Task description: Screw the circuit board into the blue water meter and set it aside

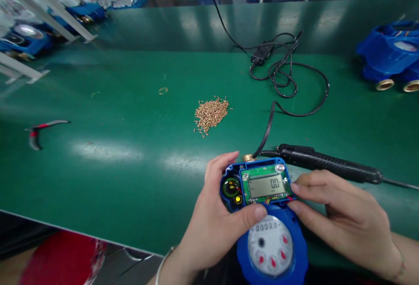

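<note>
A blue water meter [271,245] with a white dial sits at the near edge of the green table [131,115]. Its open top holds a green circuit board with an LCD screen [265,184] reading zeros. My left hand [212,219] is wrapped round the meter's left side, thumb on the board's lower edge. My right hand [343,219] grips the right side, fingertips pinching the board's right edge. A black electric screwdriver [327,163] lies just behind my right hand.
A heap of small brass screws [211,114] lies mid-table. The screwdriver's black cable and adapter [278,64] coil at the back. Pliers with red handles [39,130] lie at left. More blue meters [389,56] stand at far right. A small ring [163,90] lies further back.
</note>
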Action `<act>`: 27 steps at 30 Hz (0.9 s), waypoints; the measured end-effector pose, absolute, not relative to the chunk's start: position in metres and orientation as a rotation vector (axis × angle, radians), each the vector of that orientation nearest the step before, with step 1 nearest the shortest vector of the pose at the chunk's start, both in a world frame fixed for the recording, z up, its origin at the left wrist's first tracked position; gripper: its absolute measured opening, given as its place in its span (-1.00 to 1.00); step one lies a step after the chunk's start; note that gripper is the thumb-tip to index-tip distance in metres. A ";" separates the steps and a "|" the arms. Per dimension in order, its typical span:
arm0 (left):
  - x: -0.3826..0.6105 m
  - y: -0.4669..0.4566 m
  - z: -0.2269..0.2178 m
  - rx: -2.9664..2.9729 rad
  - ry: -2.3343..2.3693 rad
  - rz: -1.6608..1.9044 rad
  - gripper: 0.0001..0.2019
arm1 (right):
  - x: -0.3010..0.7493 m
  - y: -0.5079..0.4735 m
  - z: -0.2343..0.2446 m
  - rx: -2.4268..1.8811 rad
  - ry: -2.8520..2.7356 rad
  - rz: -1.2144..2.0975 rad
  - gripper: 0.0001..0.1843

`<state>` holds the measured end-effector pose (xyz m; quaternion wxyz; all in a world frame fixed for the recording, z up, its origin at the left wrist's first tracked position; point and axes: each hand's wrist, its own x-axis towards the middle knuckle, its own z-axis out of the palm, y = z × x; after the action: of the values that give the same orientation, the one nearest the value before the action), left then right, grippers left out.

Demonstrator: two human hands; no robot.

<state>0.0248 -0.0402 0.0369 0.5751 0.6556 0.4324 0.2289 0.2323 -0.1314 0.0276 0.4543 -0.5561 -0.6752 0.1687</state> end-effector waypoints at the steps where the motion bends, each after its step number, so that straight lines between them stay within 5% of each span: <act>1: 0.027 -0.042 0.039 1.598 1.038 0.564 -0.24 | 0.231 -0.132 0.030 -1.389 -1.693 0.378 -0.83; 10: 0.041 -0.049 0.044 2.011 1.078 0.699 -0.54 | 0.240 -0.130 0.036 -1.413 -1.911 0.221 -0.95; 13: 0.045 -0.048 0.047 2.063 1.124 0.714 -0.50 | 0.249 -0.127 0.030 -1.360 -1.917 0.256 -0.97; 20: 0.040 -0.036 0.053 2.107 1.113 0.650 -0.20 | 0.265 -0.125 0.015 -1.174 -1.958 0.422 -0.64; 27: 0.036 -0.028 0.062 2.303 1.033 0.458 -0.28 | 0.255 -0.125 0.007 -1.130 -1.895 0.495 -0.69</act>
<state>0.0361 -0.0276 0.0617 0.2840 0.8608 0.3861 0.1712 0.2551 -0.1246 0.0069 0.4263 -0.4521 -0.7580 0.1981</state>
